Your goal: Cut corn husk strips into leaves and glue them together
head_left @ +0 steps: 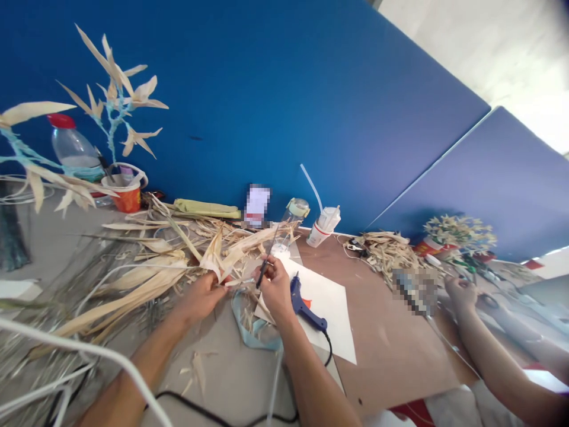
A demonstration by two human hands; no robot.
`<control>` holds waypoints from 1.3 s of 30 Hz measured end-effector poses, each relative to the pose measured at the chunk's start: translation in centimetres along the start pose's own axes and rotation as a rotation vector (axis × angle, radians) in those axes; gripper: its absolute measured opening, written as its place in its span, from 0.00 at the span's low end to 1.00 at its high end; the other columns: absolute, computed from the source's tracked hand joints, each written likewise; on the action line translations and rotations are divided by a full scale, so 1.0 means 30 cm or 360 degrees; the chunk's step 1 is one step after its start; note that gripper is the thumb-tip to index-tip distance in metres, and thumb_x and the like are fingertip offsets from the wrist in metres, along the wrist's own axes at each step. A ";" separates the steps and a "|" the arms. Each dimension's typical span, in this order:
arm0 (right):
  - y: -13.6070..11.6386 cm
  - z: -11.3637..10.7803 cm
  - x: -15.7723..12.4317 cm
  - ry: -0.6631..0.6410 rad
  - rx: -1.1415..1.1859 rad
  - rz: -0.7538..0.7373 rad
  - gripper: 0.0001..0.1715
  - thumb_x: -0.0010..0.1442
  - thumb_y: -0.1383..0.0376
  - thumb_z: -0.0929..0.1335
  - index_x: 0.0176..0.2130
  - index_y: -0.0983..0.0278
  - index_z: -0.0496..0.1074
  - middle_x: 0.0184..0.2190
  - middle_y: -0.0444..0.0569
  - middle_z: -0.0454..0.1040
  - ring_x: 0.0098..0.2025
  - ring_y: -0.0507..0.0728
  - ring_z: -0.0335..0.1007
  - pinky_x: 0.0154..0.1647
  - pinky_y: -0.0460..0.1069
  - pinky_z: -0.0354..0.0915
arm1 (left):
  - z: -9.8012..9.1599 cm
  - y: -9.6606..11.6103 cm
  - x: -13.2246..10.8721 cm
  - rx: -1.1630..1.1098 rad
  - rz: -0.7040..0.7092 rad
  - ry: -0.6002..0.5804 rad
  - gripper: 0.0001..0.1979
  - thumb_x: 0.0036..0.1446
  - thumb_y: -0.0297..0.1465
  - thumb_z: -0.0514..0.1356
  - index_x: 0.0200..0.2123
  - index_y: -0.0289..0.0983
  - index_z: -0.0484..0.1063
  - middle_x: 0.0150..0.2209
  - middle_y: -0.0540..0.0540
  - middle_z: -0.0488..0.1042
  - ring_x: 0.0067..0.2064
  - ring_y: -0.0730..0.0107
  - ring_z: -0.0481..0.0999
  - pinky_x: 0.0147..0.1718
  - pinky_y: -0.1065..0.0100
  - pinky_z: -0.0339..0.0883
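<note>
My left hand pinches the base of a pale dried-husk flower, its pointed petals rising above the fingers. Close on its right, my right hand grips a thin dark pen-like tool, tilted with its lower end near the flower's base. I cannot make out its exact kind. Below the hands lies a loop of light blue ribbon. A blue glue gun rests on white paper just right of my right hand. Long dried husks spread out beside my left hand.
Husk flowers on blue-wrapped stems rise from a red cup at left. A phone, a lidded jar and a white cup stand by the blue partition. A co-worker's hands are at right.
</note>
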State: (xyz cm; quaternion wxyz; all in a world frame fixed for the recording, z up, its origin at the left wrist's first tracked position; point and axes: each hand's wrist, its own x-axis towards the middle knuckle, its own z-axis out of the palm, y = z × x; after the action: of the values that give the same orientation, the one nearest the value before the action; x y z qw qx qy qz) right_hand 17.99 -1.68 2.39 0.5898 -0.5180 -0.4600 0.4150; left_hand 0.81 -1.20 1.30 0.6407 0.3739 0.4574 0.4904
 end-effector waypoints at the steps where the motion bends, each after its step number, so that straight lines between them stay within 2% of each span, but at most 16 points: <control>1: -0.004 -0.001 -0.002 -0.0022 -0.0052 -0.0025 0.21 0.47 0.66 0.67 0.43 0.63 0.65 0.23 0.39 0.68 0.25 0.51 0.66 0.27 0.46 0.63 | -0.004 0.002 -0.002 0.0130 0.0018 -0.0084 0.10 0.34 0.20 0.68 0.24 0.36 0.78 0.25 0.45 0.76 0.27 0.64 0.72 0.24 0.71 0.58; 3: -0.012 -0.002 -0.006 -0.0063 -0.0156 -0.0068 0.21 0.47 0.66 0.67 0.43 0.63 0.65 0.25 0.40 0.69 0.27 0.51 0.66 0.28 0.46 0.63 | -0.013 0.009 -0.007 0.0377 0.0029 -0.0205 0.09 0.39 0.25 0.68 0.29 0.36 0.80 0.25 0.45 0.76 0.26 0.65 0.70 0.23 0.71 0.57; 5: -0.017 -0.004 -0.010 -0.0107 -0.0228 -0.0086 0.21 0.47 0.66 0.67 0.44 0.63 0.65 0.25 0.40 0.69 0.27 0.52 0.67 0.28 0.46 0.64 | -0.021 0.013 -0.007 0.0474 0.0039 -0.0182 0.10 0.45 0.33 0.67 0.33 0.37 0.81 0.22 0.46 0.74 0.23 0.65 0.68 0.21 0.71 0.54; 8: -0.016 -0.004 -0.013 -0.0172 -0.0255 -0.0073 0.21 0.47 0.66 0.66 0.44 0.63 0.65 0.25 0.40 0.67 0.26 0.52 0.66 0.28 0.46 0.63 | -0.022 0.001 0.003 0.0622 0.0157 -0.0051 0.09 0.38 0.33 0.71 0.25 0.37 0.80 0.23 0.45 0.76 0.27 0.62 0.70 0.24 0.70 0.57; 11: -0.008 -0.001 -0.011 -0.0206 -0.0236 -0.0054 0.22 0.47 0.65 0.67 0.44 0.64 0.66 0.23 0.39 0.66 0.25 0.51 0.64 0.27 0.46 0.61 | -0.017 -0.019 0.014 0.0729 0.0155 -0.0149 0.09 0.36 0.35 0.71 0.20 0.37 0.77 0.20 0.48 0.73 0.25 0.64 0.68 0.23 0.71 0.56; 13: -0.002 0.000 -0.008 -0.0178 -0.0195 -0.0077 0.23 0.47 0.65 0.67 0.45 0.64 0.66 0.23 0.39 0.66 0.26 0.51 0.64 0.28 0.46 0.61 | -0.013 -0.022 0.014 0.0766 0.0116 -0.0139 0.11 0.37 0.37 0.70 0.18 0.36 0.75 0.18 0.49 0.71 0.23 0.67 0.66 0.21 0.72 0.53; 15: 0.003 0.003 -0.008 -0.0129 -0.0148 -0.0107 0.22 0.47 0.64 0.67 0.45 0.64 0.66 0.25 0.40 0.67 0.26 0.51 0.64 0.29 0.46 0.61 | -0.006 -0.013 0.010 0.0666 0.0067 -0.0020 0.13 0.37 0.38 0.70 0.17 0.36 0.72 0.17 0.51 0.68 0.21 0.71 0.62 0.19 0.73 0.50; 18: 0.010 0.013 -0.021 -0.0176 -0.0184 -0.0076 0.21 0.48 0.63 0.66 0.44 0.64 0.66 0.25 0.41 0.66 0.26 0.51 0.62 0.28 0.46 0.60 | 0.004 0.010 -0.001 0.0239 -0.0025 0.0154 0.15 0.37 0.39 0.70 0.22 0.35 0.71 0.17 0.54 0.66 0.18 0.78 0.58 0.17 0.75 0.46; 21: 0.018 0.034 -0.052 -0.0360 -0.0383 -0.0037 0.18 0.49 0.63 0.66 0.42 0.63 0.68 0.25 0.41 0.66 0.26 0.52 0.62 0.27 0.46 0.59 | 0.008 0.025 -0.004 -0.0153 -0.0133 0.0173 0.17 0.36 0.37 0.70 0.23 0.35 0.68 0.18 0.55 0.66 0.15 0.83 0.54 0.15 0.77 0.43; 23: 0.023 0.048 -0.072 -0.0440 -0.0590 -0.0076 0.16 0.50 0.64 0.67 0.42 0.63 0.69 0.24 0.41 0.66 0.26 0.52 0.62 0.28 0.46 0.59 | 0.006 0.027 -0.002 -0.0287 -0.0147 0.0147 0.16 0.37 0.35 0.70 0.22 0.34 0.66 0.19 0.55 0.65 0.14 0.86 0.52 0.14 0.78 0.42; 26: 0.027 0.060 -0.090 -0.0478 -0.0844 -0.0185 0.16 0.51 0.65 0.67 0.42 0.63 0.70 0.22 0.40 0.65 0.24 0.52 0.60 0.28 0.46 0.58 | 0.004 0.028 -0.001 -0.0362 -0.0167 0.0120 0.16 0.37 0.34 0.70 0.20 0.34 0.65 0.18 0.55 0.66 0.14 0.87 0.52 0.13 0.78 0.43; 29: 0.025 0.065 -0.094 -0.0524 -0.0916 -0.0260 0.14 0.52 0.65 0.66 0.41 0.64 0.71 0.20 0.40 0.64 0.23 0.52 0.58 0.27 0.46 0.56 | 0.009 0.027 -0.003 -0.0399 -0.0203 0.0082 0.16 0.38 0.35 0.70 0.20 0.34 0.65 0.18 0.55 0.66 0.14 0.87 0.53 0.14 0.78 0.46; 35: 0.020 0.073 -0.103 -0.0536 -0.0969 -0.0308 0.14 0.53 0.66 0.66 0.42 0.65 0.71 0.20 0.40 0.64 0.22 0.52 0.58 0.27 0.47 0.55 | 0.031 0.011 -0.010 -0.0396 -0.0301 0.0051 0.16 0.39 0.37 0.70 0.18 0.34 0.67 0.11 0.59 0.56 0.14 0.85 0.53 0.15 0.77 0.48; 39: 0.023 0.074 -0.105 -0.0513 -0.0984 -0.0302 0.14 0.54 0.67 0.65 0.42 0.64 0.71 0.22 0.42 0.68 0.24 0.53 0.60 0.27 0.47 0.55 | 0.046 0.008 -0.014 -0.0429 -0.0266 0.0059 0.16 0.38 0.35 0.70 0.19 0.34 0.67 0.15 0.56 0.63 0.15 0.86 0.54 0.15 0.77 0.50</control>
State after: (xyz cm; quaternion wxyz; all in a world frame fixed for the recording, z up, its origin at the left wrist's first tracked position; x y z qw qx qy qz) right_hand 15.10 -4.13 1.44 0.3610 -0.5548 -0.6969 0.2760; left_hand 2.02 -1.58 2.04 0.7150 0.2360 0.4288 0.4992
